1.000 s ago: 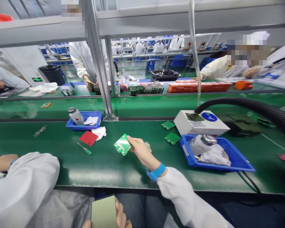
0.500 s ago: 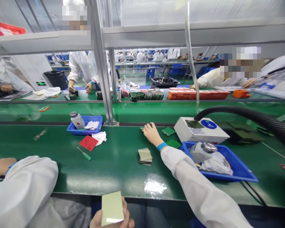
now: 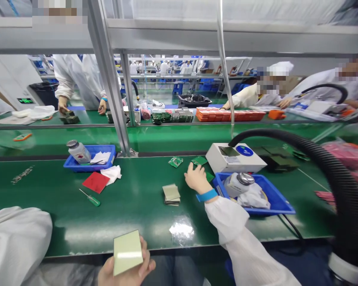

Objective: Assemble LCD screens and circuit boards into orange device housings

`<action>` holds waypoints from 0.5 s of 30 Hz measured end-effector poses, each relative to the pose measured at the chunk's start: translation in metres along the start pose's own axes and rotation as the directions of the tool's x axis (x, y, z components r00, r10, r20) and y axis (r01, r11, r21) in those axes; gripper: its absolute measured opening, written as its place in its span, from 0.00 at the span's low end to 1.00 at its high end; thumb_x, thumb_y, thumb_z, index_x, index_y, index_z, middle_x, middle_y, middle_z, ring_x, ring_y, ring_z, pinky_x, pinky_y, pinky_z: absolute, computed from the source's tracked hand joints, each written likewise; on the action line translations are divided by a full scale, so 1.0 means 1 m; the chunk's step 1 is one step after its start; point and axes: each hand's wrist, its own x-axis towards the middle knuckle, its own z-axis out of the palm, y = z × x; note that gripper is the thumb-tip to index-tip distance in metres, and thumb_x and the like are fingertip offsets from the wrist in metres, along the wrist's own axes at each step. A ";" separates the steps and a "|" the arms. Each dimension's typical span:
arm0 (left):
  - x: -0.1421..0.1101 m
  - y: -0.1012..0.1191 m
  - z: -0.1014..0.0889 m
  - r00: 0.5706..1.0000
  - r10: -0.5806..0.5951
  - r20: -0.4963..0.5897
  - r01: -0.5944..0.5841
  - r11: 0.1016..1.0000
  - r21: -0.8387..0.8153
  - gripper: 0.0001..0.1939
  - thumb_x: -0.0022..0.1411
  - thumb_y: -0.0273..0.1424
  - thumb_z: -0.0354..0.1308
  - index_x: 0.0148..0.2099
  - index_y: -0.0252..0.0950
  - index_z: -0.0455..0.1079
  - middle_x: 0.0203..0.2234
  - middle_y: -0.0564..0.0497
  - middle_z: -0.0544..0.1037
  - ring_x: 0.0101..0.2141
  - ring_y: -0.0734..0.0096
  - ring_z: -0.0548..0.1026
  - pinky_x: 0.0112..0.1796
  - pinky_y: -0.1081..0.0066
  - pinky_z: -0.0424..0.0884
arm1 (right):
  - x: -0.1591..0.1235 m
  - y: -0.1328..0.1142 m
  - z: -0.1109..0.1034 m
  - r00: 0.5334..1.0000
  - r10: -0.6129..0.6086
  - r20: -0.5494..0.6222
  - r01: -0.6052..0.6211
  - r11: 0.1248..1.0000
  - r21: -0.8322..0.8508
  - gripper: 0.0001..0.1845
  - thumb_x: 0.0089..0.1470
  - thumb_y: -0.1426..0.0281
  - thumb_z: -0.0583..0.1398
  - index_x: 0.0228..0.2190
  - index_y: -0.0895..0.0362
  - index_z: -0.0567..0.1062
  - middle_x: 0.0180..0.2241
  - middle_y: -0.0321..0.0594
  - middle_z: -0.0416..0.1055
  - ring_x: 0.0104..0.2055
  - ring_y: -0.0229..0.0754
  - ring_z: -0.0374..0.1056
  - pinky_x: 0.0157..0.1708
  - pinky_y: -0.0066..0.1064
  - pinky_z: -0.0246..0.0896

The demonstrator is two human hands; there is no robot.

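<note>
In the head view, my left hand point(image 3: 137, 262) grips a pale yellow-green square panel point(image 3: 127, 250) by its edges, low in front of the table's near edge. The panel's face is glossy and reflects light. My right hand point(image 3: 197, 177) reaches over the table with its fingers apart and bent downward. Its fingertips are at the near edge of a green circuit board point(image 3: 199, 160); whether they touch it I cannot tell. Another circuit board point(image 3: 176, 161) lies to the left of that hand. A small stack of similar pale panels point(image 3: 171, 193) sits nearer to me.
To the right are a blue tray point(image 3: 282, 206) with a bottle, a white box point(image 3: 223, 161) and a thick black hose point(image 3: 325, 174). At left lie another blue tray point(image 3: 89, 167), a red square point(image 3: 96, 182) and a screwdriver point(image 3: 91, 198). A co-worker's sleeve point(image 3: 18, 242) is close on the left.
My right hand has moved away from the farther-left circuit board, back toward me and to the right boards. That board now shows fully. My left hand still holds the panel. The camera view has turned right.
</note>
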 end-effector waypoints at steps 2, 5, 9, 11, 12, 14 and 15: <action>0.013 -0.002 0.000 0.995 -0.013 0.099 0.010 1.000 0.029 0.27 0.42 0.41 0.67 0.44 0.31 0.75 0.32 0.44 0.75 0.25 0.70 0.68 0.37 0.62 0.65 | -0.012 0.005 0.006 0.998 0.044 0.038 -0.043 0.999 -0.024 0.23 0.59 0.63 0.60 0.53 0.60 0.66 0.54 0.50 0.64 0.52 0.51 0.65 0.49 0.49 0.64; 0.037 -0.004 0.003 0.975 -0.059 0.215 0.037 0.994 0.105 0.27 0.45 0.41 0.66 0.46 0.31 0.74 0.34 0.41 0.76 0.27 0.67 0.69 0.38 0.61 0.64 | -0.024 0.009 0.009 0.999 0.019 0.032 -0.018 0.999 -0.038 0.22 0.59 0.64 0.60 0.52 0.59 0.67 0.53 0.49 0.65 0.53 0.52 0.64 0.52 0.52 0.61; 0.069 -0.004 0.016 0.976 -0.099 0.193 0.062 0.980 0.188 0.24 0.45 0.40 0.66 0.44 0.31 0.74 0.34 0.41 0.76 0.27 0.66 0.70 0.38 0.61 0.66 | -0.029 0.014 0.004 0.992 -0.123 -0.009 0.123 0.992 -0.008 0.21 0.59 0.65 0.59 0.53 0.58 0.67 0.55 0.47 0.64 0.56 0.52 0.62 0.55 0.53 0.57; 0.083 -0.004 0.023 0.985 -0.079 0.156 0.049 0.981 0.187 0.21 0.47 0.39 0.63 0.42 0.33 0.74 0.33 0.43 0.75 0.26 0.66 0.69 0.37 0.61 0.67 | -0.029 0.018 0.001 0.981 -0.191 -0.027 0.192 0.981 0.017 0.20 0.59 0.66 0.59 0.52 0.58 0.67 0.55 0.47 0.64 0.57 0.51 0.61 0.56 0.53 0.56; 0.089 -0.005 0.025 0.987 -0.069 0.142 0.043 0.983 0.179 0.20 0.48 0.39 0.62 0.42 0.34 0.74 0.32 0.43 0.75 0.25 0.67 0.69 0.36 0.61 0.67 | -0.028 0.020 0.000 0.977 -0.211 -0.039 0.212 0.977 0.031 0.20 0.59 0.67 0.59 0.52 0.58 0.67 0.56 0.47 0.63 0.58 0.51 0.60 0.56 0.53 0.55; 0.097 -0.007 0.027 0.989 -0.060 0.132 0.038 0.986 0.165 0.19 0.49 0.39 0.59 0.42 0.35 0.74 0.32 0.44 0.75 0.25 0.67 0.68 0.35 0.61 0.68 | -0.026 0.024 -0.001 0.976 -0.209 -0.065 0.212 0.975 0.060 0.20 0.59 0.68 0.59 0.52 0.58 0.67 0.58 0.47 0.60 0.59 0.53 0.58 0.57 0.54 0.54; 0.101 -0.008 0.026 0.990 -0.055 0.132 0.033 0.986 0.163 0.18 0.50 0.39 0.58 0.42 0.36 0.74 0.32 0.44 0.75 0.25 0.67 0.68 0.35 0.61 0.68 | -0.025 0.024 -0.002 0.979 -0.190 -0.074 0.196 0.978 0.079 0.20 0.59 0.68 0.59 0.52 0.58 0.67 0.59 0.47 0.59 0.60 0.53 0.57 0.57 0.54 0.54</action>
